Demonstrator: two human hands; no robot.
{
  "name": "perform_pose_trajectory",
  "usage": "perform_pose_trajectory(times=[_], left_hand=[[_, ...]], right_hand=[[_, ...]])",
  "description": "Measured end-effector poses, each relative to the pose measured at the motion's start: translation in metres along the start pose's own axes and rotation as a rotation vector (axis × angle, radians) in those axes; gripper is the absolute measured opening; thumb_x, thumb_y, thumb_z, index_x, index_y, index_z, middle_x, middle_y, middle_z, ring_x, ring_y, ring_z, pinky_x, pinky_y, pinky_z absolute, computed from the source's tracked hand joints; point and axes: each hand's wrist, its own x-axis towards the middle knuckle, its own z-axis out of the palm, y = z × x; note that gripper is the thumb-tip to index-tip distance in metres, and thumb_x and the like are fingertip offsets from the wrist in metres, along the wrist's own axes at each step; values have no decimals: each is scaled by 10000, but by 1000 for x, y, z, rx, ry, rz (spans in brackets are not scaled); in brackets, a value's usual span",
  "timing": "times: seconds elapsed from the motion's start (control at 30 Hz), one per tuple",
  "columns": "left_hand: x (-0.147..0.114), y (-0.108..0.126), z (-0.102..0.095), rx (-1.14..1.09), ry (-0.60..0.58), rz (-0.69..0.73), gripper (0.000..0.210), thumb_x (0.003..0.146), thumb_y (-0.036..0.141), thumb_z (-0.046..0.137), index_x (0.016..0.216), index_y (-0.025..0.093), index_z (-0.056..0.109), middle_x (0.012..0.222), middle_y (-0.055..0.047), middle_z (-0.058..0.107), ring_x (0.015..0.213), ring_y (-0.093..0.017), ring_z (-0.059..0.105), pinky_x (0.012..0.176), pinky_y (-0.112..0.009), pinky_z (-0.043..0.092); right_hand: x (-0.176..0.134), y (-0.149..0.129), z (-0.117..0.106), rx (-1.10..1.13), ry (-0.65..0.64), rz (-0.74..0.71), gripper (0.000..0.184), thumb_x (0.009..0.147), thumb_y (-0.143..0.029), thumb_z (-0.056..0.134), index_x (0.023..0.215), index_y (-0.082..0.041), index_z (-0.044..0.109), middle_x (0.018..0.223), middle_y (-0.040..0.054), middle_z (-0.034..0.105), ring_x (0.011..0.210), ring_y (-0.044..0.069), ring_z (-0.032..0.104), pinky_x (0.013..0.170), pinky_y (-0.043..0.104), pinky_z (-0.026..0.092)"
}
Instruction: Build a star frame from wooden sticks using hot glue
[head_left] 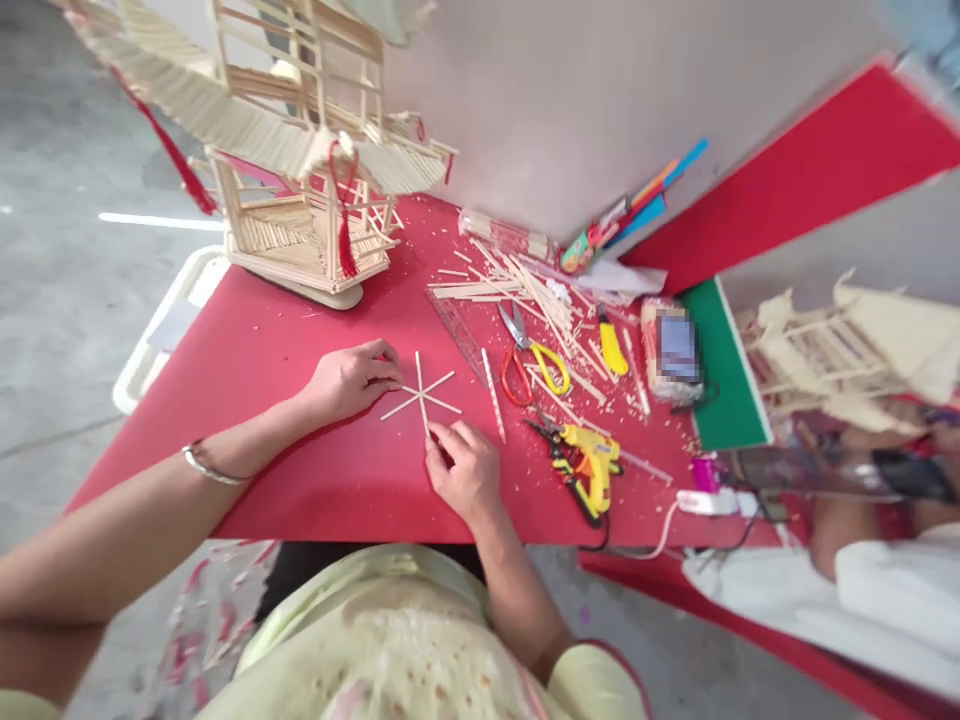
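Note:
On the red tabletop (pixel 322 480) lies a six-armed star of thin wooden sticks (pixel 421 393), its arms crossing at one centre. My left hand (pixel 356 378) pinches the tip of the star's left arm between thumb and fingers. From the near side, my right hand (pixel 465 470) pinches the end of the arm that points toward me. To the right of the star rests a pale patterned stick or pen (pixel 493 395). Scissors (pixel 529 355) with one red and one yellow handle lie beyond it.
A stick-built pavilion model (pixel 307 230) with red tassels stands at the back left. Loose sticks (pixel 532 290), a clear ruler (pixel 457 330), a yellow cutter (pixel 611 342), pliers (pixel 574 490) and a yellow glue gun (pixel 592 460) with a cable lie rightward. Another person's leg (pixel 847 530) is at far right.

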Motion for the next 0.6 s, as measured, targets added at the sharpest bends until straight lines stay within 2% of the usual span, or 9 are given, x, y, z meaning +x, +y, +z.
perform_pose_trajectory(times=[0.13,0.27,0.47,0.6], left_hand=[[-1,-6,7,-31,51,-6,312,969,435,558,885,320,836,1100,-1,768,811,-146,703,647,-241,446],[-2,-9,12,-47,81,-6,318,957,407,547,852,301,827,1085,-20,767,766,-150,676,611,-257,401],[-2,-9,14,-85,58,-24,222,905,370,626,828,314,827,1089,-2,758,714,-139,640,599,-258,378],[-2,-8,12,-100,79,-22,227,931,395,618,883,322,827,1066,3,758,745,-139,654,606,-254,376]], right_hand=[[-1,1,-1,-92,-89,-13,287,1042,-335,589,1250,-230,757,928,95,722,873,225,707,831,321,582],[-3,2,-1,-171,-168,-4,317,1052,-352,588,1295,-218,741,929,104,702,844,217,709,832,318,591],[-4,2,0,9,-57,24,303,1056,-405,589,1264,-246,742,852,77,681,769,210,695,759,333,601],[-3,1,-1,64,-25,28,305,1047,-412,617,1245,-225,754,843,68,694,761,190,689,743,305,587]])
